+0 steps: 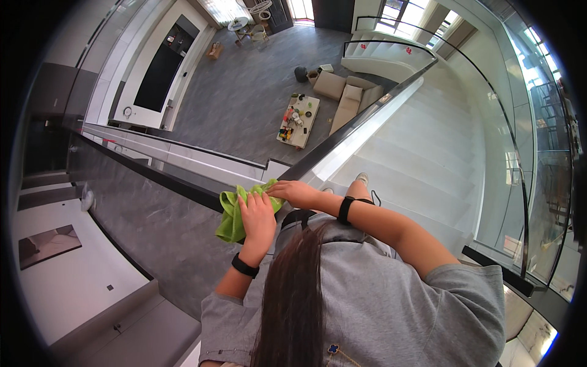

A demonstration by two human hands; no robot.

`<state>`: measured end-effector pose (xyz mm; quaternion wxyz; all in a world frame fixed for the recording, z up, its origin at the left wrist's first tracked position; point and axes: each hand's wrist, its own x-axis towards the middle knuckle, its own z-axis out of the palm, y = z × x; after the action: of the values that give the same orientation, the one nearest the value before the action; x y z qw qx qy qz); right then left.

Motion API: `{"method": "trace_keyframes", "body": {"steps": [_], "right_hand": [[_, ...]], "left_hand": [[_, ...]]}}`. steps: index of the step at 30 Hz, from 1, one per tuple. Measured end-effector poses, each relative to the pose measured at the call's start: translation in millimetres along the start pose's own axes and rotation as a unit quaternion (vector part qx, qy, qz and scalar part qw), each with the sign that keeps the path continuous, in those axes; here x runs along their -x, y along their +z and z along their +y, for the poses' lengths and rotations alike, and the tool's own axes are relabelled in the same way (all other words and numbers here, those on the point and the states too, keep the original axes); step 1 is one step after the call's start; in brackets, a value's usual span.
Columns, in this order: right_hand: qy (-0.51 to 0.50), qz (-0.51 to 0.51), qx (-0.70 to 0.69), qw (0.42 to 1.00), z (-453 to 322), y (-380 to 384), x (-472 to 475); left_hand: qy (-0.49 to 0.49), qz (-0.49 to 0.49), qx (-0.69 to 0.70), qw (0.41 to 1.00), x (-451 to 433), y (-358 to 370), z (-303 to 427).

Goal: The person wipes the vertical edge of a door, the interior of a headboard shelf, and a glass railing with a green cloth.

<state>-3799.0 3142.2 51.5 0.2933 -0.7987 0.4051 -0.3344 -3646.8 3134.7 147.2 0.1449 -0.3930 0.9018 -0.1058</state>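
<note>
A bright green cloth (231, 218) is bunched over the corner where the dark handrail (183, 186) meets the stair's handrail (330, 141). My left hand (258, 218) lies on top of the cloth, its fingers bent over the folds and pressing it to the rail. Just to the right, my right hand (296, 192) reaches across from the stair side with its fingertips on the cloth's far edge. Both hands hold the cloth, and the rail directly beneath it is hidden. Each wrist wears a black band.
White stairs (412, 151) curve down on the right, with my shoe (362, 178) on an upper step. Below lies a grey floor (229, 91) with a sofa (346, 101) and a cluttered coffee table (305, 133). A glass panel (497, 124) borders the stairs' far side.
</note>
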Motion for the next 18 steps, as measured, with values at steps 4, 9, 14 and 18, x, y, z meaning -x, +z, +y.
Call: {"method": "trace_keyframes", "body": {"steps": [4, 9, 14, 18], "right_hand": [[0.011, 0.002, -0.028, 1.0, 7.7, -6.4, 8.4], [0.056, -0.008, -0.009, 0.998, 38.9, -22.4, 28.8], [0.239, -0.013, 0.063, 0.969, 90.8, -44.2, 76.2], [0.371, 0.01, 0.115, 0.922, 150.7, -66.9, 139.6]], "left_hand": [[-0.004, 0.008, -0.03, 1.0, -2.6, 6.8, 11.0], [-0.054, -0.046, 0.06, 0.996, -23.4, 38.7, 46.8], [-0.017, -0.11, 0.142, 0.984, -92.6, 70.2, 110.0], [0.074, -0.133, 0.16, 0.975, -176.1, 83.1, 174.8]]}}
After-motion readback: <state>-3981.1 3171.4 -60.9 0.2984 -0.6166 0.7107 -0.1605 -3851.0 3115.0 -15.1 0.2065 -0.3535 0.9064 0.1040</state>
